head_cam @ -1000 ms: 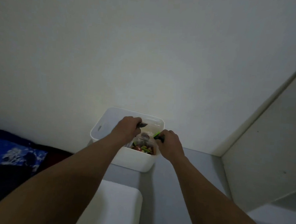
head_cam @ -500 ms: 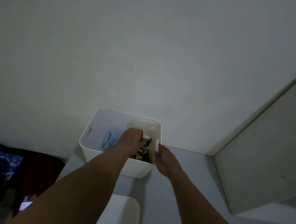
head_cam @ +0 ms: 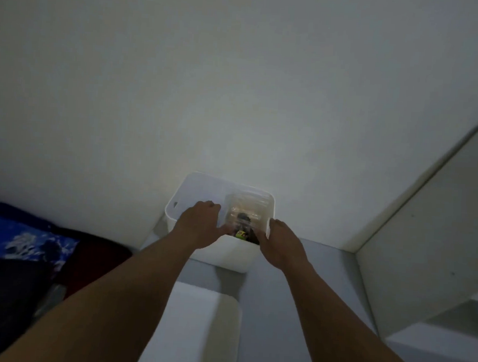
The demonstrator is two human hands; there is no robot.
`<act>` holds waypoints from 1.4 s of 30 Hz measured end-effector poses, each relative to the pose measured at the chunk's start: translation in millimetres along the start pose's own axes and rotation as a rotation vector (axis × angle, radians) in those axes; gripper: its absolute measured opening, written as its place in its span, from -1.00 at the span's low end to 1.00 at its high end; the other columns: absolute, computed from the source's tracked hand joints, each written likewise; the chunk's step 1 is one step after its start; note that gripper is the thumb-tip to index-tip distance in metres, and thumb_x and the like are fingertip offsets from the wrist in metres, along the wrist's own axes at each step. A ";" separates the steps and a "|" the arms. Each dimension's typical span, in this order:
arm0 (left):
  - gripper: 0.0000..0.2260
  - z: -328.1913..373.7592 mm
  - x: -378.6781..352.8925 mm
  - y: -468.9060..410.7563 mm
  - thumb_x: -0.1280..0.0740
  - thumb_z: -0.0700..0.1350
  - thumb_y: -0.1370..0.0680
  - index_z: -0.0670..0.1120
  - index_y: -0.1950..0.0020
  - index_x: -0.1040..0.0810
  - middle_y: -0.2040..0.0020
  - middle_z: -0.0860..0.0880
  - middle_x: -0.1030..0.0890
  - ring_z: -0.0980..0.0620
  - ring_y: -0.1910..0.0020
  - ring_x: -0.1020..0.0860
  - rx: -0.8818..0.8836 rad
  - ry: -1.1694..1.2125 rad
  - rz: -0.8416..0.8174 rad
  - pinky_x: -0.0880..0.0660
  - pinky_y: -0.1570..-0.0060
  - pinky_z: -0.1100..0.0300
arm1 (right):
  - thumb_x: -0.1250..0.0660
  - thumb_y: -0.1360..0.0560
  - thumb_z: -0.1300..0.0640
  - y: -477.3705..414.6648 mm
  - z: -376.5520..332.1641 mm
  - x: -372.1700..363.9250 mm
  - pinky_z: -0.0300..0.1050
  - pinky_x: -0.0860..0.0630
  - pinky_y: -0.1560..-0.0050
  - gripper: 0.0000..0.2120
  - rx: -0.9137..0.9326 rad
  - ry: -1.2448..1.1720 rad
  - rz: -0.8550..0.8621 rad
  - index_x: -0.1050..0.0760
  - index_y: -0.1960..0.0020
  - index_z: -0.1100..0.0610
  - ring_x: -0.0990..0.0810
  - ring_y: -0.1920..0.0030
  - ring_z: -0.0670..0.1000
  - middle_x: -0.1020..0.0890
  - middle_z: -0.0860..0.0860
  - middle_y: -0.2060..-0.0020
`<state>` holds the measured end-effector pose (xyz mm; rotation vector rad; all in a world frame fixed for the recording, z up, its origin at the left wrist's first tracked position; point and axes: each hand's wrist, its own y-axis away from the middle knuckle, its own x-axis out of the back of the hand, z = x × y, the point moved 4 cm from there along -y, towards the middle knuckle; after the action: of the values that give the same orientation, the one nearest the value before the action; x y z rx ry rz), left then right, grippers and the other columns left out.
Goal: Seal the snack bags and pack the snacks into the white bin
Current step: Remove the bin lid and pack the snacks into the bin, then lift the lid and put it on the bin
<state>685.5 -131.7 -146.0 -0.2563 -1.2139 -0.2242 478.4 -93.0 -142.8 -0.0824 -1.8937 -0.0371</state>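
The white bin (head_cam: 192,190) stands against the wall on a grey surface. A clear snack bag (head_cam: 242,217) with dark and green-yellow snacks lies inside it, on the right half. My left hand (head_cam: 198,224) reaches over the bin's near rim, fingers down inside beside the bag. My right hand (head_cam: 280,242) sits at the bin's near right corner, its fingers over the rim; whether they hold the bag is hidden. Both hands' fingertips are out of sight in the bin.
A white rounded block (head_cam: 195,326) lies near me below the bin. A pale slanted panel (head_cam: 430,231) rises on the right. Dark blue patterned fabric (head_cam: 18,240) and dark red cloth lie at the left.
The snack bag has gone down into the bin. My left hand let go of its top and shifted left; my right hand moved up to the rim. The camera tilted slightly.
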 end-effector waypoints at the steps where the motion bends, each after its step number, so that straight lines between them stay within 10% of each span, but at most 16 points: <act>1: -0.33 -3.6 2.4 16.4 -0.16 0.37 -0.50 -0.10 -0.39 -0.43 -0.28 -0.10 -0.53 -0.14 -0.27 -0.48 0.024 0.002 0.003 -0.45 -0.22 -0.02 | -0.12 -0.61 -0.16 10.4 -3.8 -4.0 0.02 -0.44 -0.26 -0.48 -0.008 -0.009 0.005 -0.41 -0.35 0.22 -0.46 -0.31 0.17 -0.50 0.17 -0.28; 14: -0.20 -110.1 -55.4 167.5 -0.20 0.34 -0.53 -0.18 -0.57 -0.16 -0.56 -0.11 -0.24 -0.07 -0.53 -0.19 0.228 0.032 -0.119 -0.15 -0.47 0.07 | -0.09 -0.62 -0.21 140.8 -21.8 -131.4 0.04 -0.15 -0.50 -0.31 -0.111 -0.040 -0.220 -0.08 -0.57 0.21 -0.12 -0.56 0.12 -0.18 0.15 -0.55; 26: -0.16 -170.5 -142.3 216.1 -0.29 0.31 -0.49 -0.23 -0.55 -0.12 -0.52 -0.14 -0.27 -0.20 -0.39 -0.32 0.232 -0.047 -0.278 -0.37 -0.29 -0.05 | -0.28 -0.55 -0.16 199.3 -2.7 -220.0 0.12 -0.35 -0.35 -0.26 -0.381 -0.059 -0.313 -0.11 -0.52 0.25 -0.28 -0.43 0.20 -0.30 0.15 -0.45; 35: -0.23 -177.9 -154.0 202.2 -0.49 0.19 -0.38 -0.20 -0.42 -0.32 -0.35 -0.22 -0.37 -0.27 -0.31 -0.40 0.714 0.173 -0.303 -0.44 -0.18 -0.08 | -0.47 -0.42 -0.11 191.4 1.8 -224.6 0.10 -0.36 -0.33 -0.18 -0.615 -0.230 -0.243 -0.20 -0.51 0.20 -0.36 -0.37 0.27 -0.39 0.18 -0.37; 42: -0.56 -195.1 -150.0 209.5 -0.50 -0.01 -0.34 -0.21 -0.13 -0.60 -0.07 -0.16 -0.64 -0.19 0.02 -0.61 0.853 0.499 -0.256 -0.52 0.12 0.10 | -0.51 -0.36 0.11 198.3 8.3 -205.3 0.06 -0.55 -0.04 -0.70 -0.713 -0.557 -0.041 -0.57 -0.01 0.24 -0.58 0.05 0.17 -0.65 0.15 0.00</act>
<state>873.4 11.2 -366.8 0.6671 -0.7505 0.0267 550.6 97.3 -343.0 -0.5877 -2.3484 -0.7872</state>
